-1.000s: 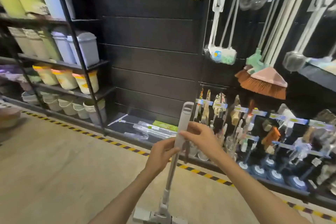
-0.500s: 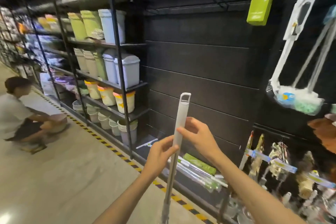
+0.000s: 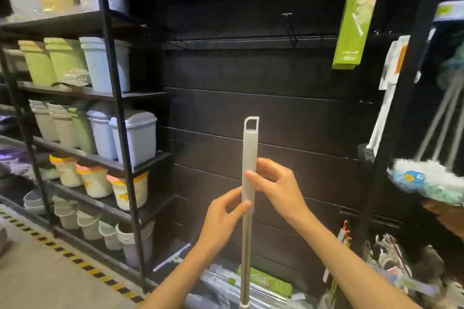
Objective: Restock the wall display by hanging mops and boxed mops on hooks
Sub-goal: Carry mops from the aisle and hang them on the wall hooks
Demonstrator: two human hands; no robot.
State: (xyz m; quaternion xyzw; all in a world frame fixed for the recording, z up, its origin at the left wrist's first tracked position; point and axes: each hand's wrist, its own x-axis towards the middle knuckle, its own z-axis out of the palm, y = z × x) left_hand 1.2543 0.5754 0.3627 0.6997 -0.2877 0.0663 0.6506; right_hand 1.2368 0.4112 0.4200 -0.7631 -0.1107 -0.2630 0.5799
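I've got the mop handle (image 3: 249, 170) upright in front of me, both hands on it. My right hand (image 3: 275, 184) pinches the grey plastic grip sleeve about midway; my left hand (image 3: 223, 216) pinches just below, at the sleeve's bottom edge where the bare metal pole (image 3: 246, 253) starts. Both are fingertip holds, not full wraps.

Handling, my read: a long stiff pole, probably light up top with the weight at the head, which is out of frame below. The metal section looks smooth, likely slippery; the plastic sleeve is the better place to hold. The hang loop (image 3: 251, 123) at the very top of the handle is the feature that matters: keep fingers below it so it stays free for the hook.

Relative to the handle: the dark slat wall (image 3: 276, 120) stands right behind it. The hook rail (image 3: 251, 42) with wire hooks (image 3: 292, 35) runs well above the loop, so this needs a long lift. A green boxed mop (image 3: 356, 12) hangs up and to the right. The bin rack (image 3: 118, 108) is to the left. More packaged stock (image 3: 263, 281) lies on the floor behind the pole's lower end. Hanging mops (image 3: 426, 178) crowd the right side, so swing room there is tight.
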